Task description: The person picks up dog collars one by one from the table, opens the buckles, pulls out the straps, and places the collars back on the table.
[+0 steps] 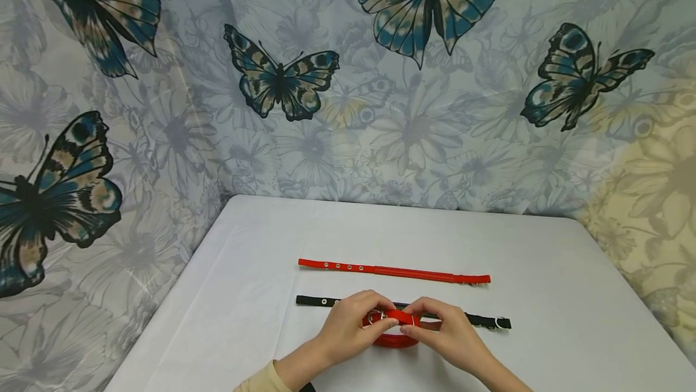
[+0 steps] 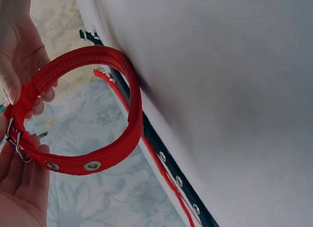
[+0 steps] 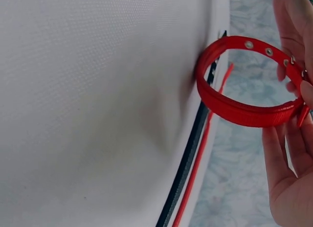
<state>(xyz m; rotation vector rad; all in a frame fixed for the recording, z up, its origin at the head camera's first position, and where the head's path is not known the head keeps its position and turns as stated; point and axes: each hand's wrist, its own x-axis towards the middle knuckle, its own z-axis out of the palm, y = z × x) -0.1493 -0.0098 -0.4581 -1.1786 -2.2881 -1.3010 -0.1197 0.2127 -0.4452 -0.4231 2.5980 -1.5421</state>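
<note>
Between both hands a red collar (image 1: 397, 341) is bent into a closed loop, its padded band hanging below the fingers. The left hand (image 1: 356, 327) pinches it beside the metal buckle and D-ring (image 2: 19, 147). Opposite, the right hand (image 1: 448, 336) grips the strap near its end with thumb and fingers. Metal eyelets (image 2: 92, 166) show along the band. Just behind the hands lies a black collar (image 1: 315, 301), laid out straight and partly hidden by them. A second red collar (image 1: 413, 274) is stretched out farther back, with eyelets at its left end.
A white-covered table (image 1: 261, 235) bears the collars. Behind it and along the sides hangs a pale floral cloth (image 1: 413, 132) with large printed butterflies. A small dark item (image 1: 307, 387) shows beside the left sleeve at the bottom edge.
</note>
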